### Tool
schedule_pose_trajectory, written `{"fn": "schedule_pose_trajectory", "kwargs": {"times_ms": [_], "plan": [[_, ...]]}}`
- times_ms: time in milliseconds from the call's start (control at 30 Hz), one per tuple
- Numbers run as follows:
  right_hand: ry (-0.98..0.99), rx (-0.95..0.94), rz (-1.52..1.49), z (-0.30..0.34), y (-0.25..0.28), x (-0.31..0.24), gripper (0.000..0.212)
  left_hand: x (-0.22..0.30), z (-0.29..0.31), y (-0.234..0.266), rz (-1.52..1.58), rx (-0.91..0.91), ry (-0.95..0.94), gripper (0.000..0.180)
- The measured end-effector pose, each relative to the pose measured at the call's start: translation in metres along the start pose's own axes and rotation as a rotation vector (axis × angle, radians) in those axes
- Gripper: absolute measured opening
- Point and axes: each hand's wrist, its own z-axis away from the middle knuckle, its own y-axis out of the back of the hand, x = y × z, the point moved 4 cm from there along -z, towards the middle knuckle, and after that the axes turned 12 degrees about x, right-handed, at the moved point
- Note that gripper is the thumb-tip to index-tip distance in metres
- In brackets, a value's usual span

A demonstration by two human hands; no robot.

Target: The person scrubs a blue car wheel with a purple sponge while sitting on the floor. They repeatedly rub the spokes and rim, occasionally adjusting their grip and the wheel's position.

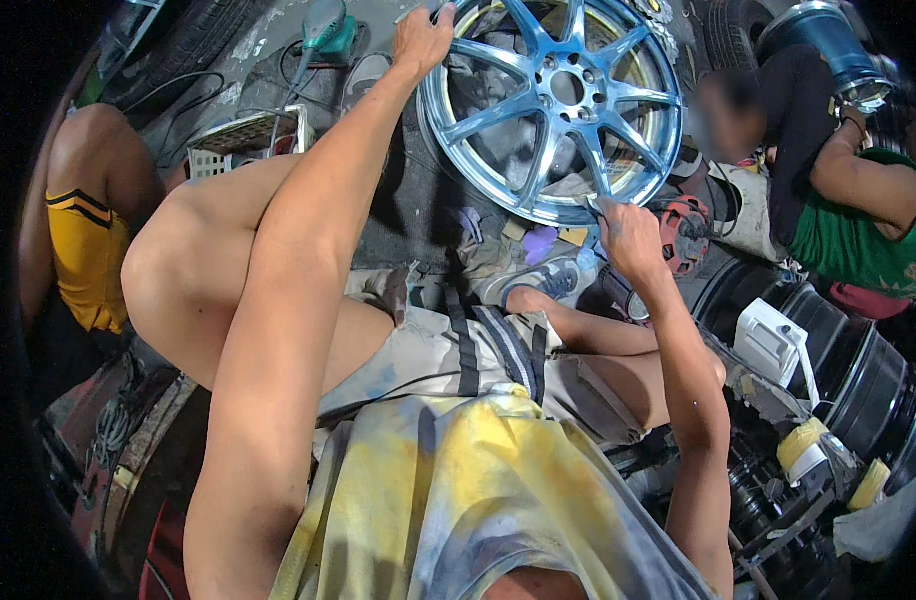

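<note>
A shiny blue alloy wheel rim (546,128) with several spokes is tilted up in front of me at the top of the view. My left hand (421,40) is closed on its upper left edge, the arm stretched far out. At the lower right edge, my right hand (630,238) is closed with its fingertips against the lip. A small greyish bit shows at those fingertips; I cannot tell what it is. Through the gaps between the spokes, a paler ring shows behind the rim.
A green sander-like power tool (328,40) and a white plastic basket (243,135) are at the upper left. Black wheels (813,340) line the right side, with a white jug (771,343) on them. A red round tool (685,235) is beside my right hand. Two other people sit nearby.
</note>
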Motion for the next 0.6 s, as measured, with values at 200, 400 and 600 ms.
{"fn": "schedule_pose_trajectory", "kwargs": {"times_ms": [200, 400, 600], "plan": [[0.101, -0.018, -0.41, -0.001, -0.003, -0.026, 0.02, 0.015, 0.007, 0.015, 0.171, -0.041, 0.045, 0.066], [0.0, -0.102, -0.284, -0.003, 0.0, -0.029, 0.024, 0.011, 0.005, 0.01, 0.068, -0.107, 0.099, 0.066], [-0.04, -0.194, -0.397, -0.007, 0.004, -0.036, 0.026, 0.006, 0.003, 0.005, 0.095, -0.041, 0.071, 0.067]]}}
